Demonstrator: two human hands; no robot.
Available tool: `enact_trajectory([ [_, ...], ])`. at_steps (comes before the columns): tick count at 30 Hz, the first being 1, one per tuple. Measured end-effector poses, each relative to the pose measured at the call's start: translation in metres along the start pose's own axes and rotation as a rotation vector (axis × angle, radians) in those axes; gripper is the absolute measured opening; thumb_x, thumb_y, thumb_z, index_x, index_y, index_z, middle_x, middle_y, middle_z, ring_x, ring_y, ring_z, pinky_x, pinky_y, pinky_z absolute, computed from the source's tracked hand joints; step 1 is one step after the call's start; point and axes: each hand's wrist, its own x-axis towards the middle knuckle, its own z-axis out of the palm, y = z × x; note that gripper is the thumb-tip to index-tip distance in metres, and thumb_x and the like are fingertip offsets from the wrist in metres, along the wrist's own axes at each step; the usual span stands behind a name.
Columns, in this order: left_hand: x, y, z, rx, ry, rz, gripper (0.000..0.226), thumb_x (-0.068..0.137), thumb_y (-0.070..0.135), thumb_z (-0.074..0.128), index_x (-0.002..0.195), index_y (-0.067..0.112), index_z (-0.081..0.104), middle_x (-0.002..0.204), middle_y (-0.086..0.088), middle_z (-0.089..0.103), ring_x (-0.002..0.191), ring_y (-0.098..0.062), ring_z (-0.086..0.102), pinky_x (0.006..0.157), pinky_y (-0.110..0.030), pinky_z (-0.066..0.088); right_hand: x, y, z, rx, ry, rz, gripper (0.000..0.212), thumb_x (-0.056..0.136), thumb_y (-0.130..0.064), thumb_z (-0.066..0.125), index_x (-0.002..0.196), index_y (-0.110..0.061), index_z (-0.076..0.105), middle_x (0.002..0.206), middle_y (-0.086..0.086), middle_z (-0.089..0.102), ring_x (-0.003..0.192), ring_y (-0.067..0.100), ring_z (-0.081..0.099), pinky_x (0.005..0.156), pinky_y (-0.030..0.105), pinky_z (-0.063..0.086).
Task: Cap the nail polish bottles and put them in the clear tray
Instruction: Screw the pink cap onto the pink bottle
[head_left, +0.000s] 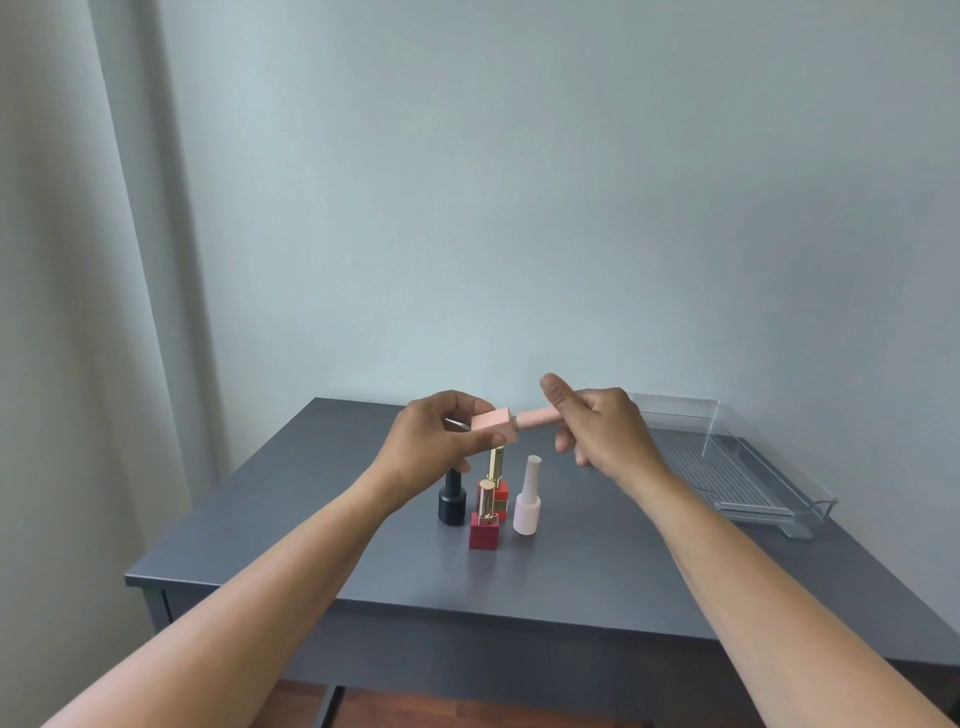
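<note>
L hand (426, 441) grips square pink bottle (496, 423); R hand (602, 431) pinches cylindrical cap (537, 417).

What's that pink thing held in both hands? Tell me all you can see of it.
The pink nail polish bottle is pale pink, with a square body and a long cap at its neck. It lies sideways in the air above the grey table. The left hand grips the body; the right hand holds the cap.
</note>
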Motion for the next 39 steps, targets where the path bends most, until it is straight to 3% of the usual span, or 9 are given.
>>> enact_trajectory([
  [4, 0.002, -0.003, -0.001, 0.006, 0.021, 0.001, 0.023, 0.075, 0.024, 0.087, 0.094, 0.025, 0.073, 0.093, 0.003, 0.075, 0.075, -0.01, 0.068, 0.058, -0.024, 0.057, -0.001, 0.0, -0.001, 0.126, -0.127, -0.03, 0.021, 0.087, -0.039, 0.07, 0.103, -0.026, 0.065, 0.072, 0.001, 0.075, 0.045, 0.009, 0.05, 0.044, 0.022, 0.042],
  [8, 0.003, -0.003, -0.003, 0.01, 0.029, 0.009, 0.024, 0.075, 0.024, 0.087, 0.094, 0.024, 0.073, 0.094, 0.002, 0.075, 0.077, -0.012, 0.069, 0.059, -0.024, 0.058, -0.001, 0.002, 0.0, 0.163, -0.128, -0.02, 0.01, 0.089, -0.016, 0.067, 0.099, -0.017, 0.065, 0.076, 0.002, 0.076, 0.046, 0.011, 0.049, 0.045, 0.023, 0.042],
  [18, 0.002, -0.001, -0.005, -0.018, 0.012, 0.036, 0.024, 0.072, 0.028, 0.088, 0.092, 0.027, 0.073, 0.09, 0.007, 0.075, 0.078, -0.013, 0.069, 0.058, -0.023, 0.057, 0.003, -0.004, 0.003, -0.006, -0.007, -0.02, 0.058, 0.085, -0.062, 0.058, 0.061, -0.009, 0.064, 0.043, 0.004, 0.06, 0.035, 0.007, 0.047, 0.044, 0.021, 0.037],
  [22, 0.003, -0.003, -0.008, -0.002, 0.016, 0.029, 0.027, 0.07, 0.032, 0.088, 0.092, 0.027, 0.074, 0.09, 0.01, 0.075, 0.084, -0.023, 0.071, 0.065, -0.034, 0.063, 0.003, -0.007, 0.001, -0.092, -0.066, 0.017, 0.07, 0.08, -0.078, 0.045, 0.066, -0.014, 0.069, 0.047, 0.004, 0.065, 0.033, 0.008, 0.048, 0.043, 0.019, 0.039],
  [25, 0.003, -0.004, -0.011, 0.021, 0.022, 0.021, 0.024, 0.073, 0.028, 0.087, 0.093, 0.027, 0.073, 0.09, 0.01, 0.076, 0.085, -0.025, 0.072, 0.07, -0.041, 0.064, 0.001, -0.008, -0.001, -0.045, -0.132, -0.016, 0.052, 0.08, -0.072, 0.053, 0.094, -0.025, 0.068, 0.064, 0.001, 0.072, 0.037, 0.008, 0.049, 0.045, 0.019, 0.041],
  [27, 0.003, -0.004, -0.011, 0.025, 0.026, 0.022, 0.024, 0.074, 0.026, 0.087, 0.094, 0.026, 0.073, 0.089, 0.011, 0.076, 0.085, -0.023, 0.072, 0.068, -0.038, 0.064, 0.001, -0.006, -0.003, -0.024, -0.147, -0.063, 0.033, 0.082, -0.048, 0.071, 0.107, -0.029, 0.062, 0.078, -0.002, 0.074, 0.041, 0.005, 0.051, 0.044, 0.016, 0.042],
  [29, 0.002, -0.003, -0.01, 0.029, 0.032, 0.02, 0.024, 0.074, 0.026, 0.087, 0.093, 0.026, 0.073, 0.088, 0.012, 0.075, 0.084, -0.021, 0.072, 0.066, -0.036, 0.064, 0.001, -0.003, -0.002, -0.002, -0.15, -0.092, 0.02, 0.085, -0.024, 0.073, 0.102, -0.025, 0.063, 0.08, -0.002, 0.073, 0.041, 0.001, 0.049, 0.044, 0.014, 0.041],
  [32, 0.002, -0.002, -0.008, 0.034, 0.033, 0.024, 0.023, 0.074, 0.026, 0.087, 0.092, 0.027, 0.073, 0.087, 0.013, 0.075, 0.078, -0.018, 0.071, 0.064, -0.032, 0.062, 0.001, -0.001, -0.002, 0.023, -0.124, -0.084, 0.002, 0.09, -0.02, 0.067, 0.089, -0.021, 0.067, 0.072, -0.001, 0.075, 0.038, 0.005, 0.045, 0.042, 0.016, 0.037],
  [39, 0.0, 0.003, -0.003, -0.008, 0.016, 0.041, 0.026, 0.071, 0.03, 0.088, 0.092, 0.026, 0.073, 0.087, 0.011, 0.075, 0.075, -0.006, 0.067, 0.057, -0.021, 0.056, 0.005, -0.001, -0.001, -0.042, -0.071, -0.067, 0.047, 0.092, -0.052, 0.054, 0.073, -0.011, 0.067, 0.054, 0.0, 0.068, 0.042, 0.008, 0.045, 0.052, 0.026, 0.039],
])
